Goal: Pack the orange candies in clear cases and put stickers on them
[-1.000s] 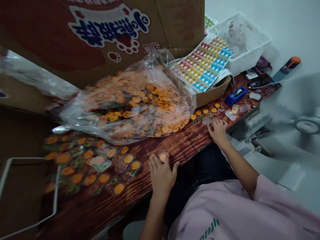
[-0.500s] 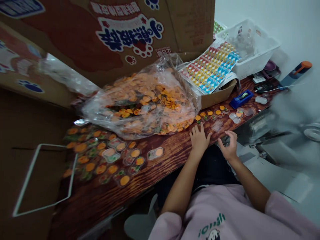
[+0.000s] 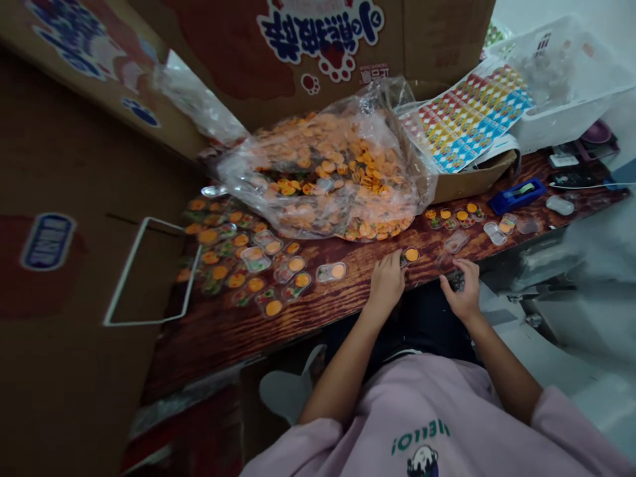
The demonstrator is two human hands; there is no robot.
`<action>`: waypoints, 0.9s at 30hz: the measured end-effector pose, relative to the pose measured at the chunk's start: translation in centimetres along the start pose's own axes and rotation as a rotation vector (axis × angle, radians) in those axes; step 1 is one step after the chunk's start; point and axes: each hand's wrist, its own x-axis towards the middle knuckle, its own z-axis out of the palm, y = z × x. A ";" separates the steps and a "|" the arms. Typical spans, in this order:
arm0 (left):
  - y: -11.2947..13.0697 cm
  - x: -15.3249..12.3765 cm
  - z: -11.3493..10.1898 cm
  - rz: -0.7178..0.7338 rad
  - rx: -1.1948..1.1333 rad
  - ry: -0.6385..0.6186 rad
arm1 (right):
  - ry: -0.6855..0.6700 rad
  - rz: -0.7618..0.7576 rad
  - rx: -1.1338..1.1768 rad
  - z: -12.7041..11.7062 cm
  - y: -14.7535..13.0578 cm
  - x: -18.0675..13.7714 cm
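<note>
My left hand (image 3: 386, 283) rests on the wooden table (image 3: 348, 298), its fingers curled with the tips on a small orange disc piece (image 3: 411, 254). My right hand (image 3: 464, 291) is at the table's front edge, fingers bent over a small dark item (image 3: 456, 281) that I cannot make out. An empty clear case (image 3: 456, 242) lies just beyond, between the two hands. A clear plastic bag of orange discs (image 3: 338, 165) lies behind my left hand. To its left, one filled case (image 3: 332, 271) lies apart from several more filled cases (image 3: 248, 265).
A row of small orange pieces (image 3: 454, 216) and clear cases (image 3: 497, 232) lies at the right, beside a blue tape dispenser (image 3: 517, 196). Coloured sticker sheets (image 3: 467, 119) lie on a low carton (image 3: 472, 182). A white basket (image 3: 571, 99) stands behind. Large cardboard boxes (image 3: 74, 265) wall the left and back.
My left hand has left the case at the table's middle, swung right to the row of orange pieces and drawn one back. My right hand has pulled back to the table edge. My view has shifted.
</note>
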 end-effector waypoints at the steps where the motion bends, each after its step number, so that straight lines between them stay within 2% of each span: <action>1: -0.4 -0.4 -0.1 0.026 -0.013 -0.010 | -0.030 -0.023 0.005 0.4 -0.3 0.6; 5: -2.1 -1.9 -0.3 0.173 -0.061 -0.091 | -0.122 -0.084 0.034 2.2 -0.8 2.5; 8: -3.2 -2.9 -0.3 0.211 -0.145 -0.081 | -0.252 -0.104 0.073 3.3 -0.7 3.2; 13: -4.1 -3.9 0.0 0.151 -0.359 0.061 | -0.480 -0.184 0.105 4.2 -0.4 3.7; 18: -4.1 -3.8 0.2 0.091 -0.473 0.087 | -0.651 -0.278 0.000 4.5 -0.4 4.2; 23: -3.9 -3.3 0.3 0.049 -0.502 0.097 | -0.730 -0.303 0.021 4.9 -0.4 5.1; 27: -3.8 -3.5 0.1 0.093 -0.517 0.121 | -0.773 -0.310 0.054 5.1 -0.7 5.5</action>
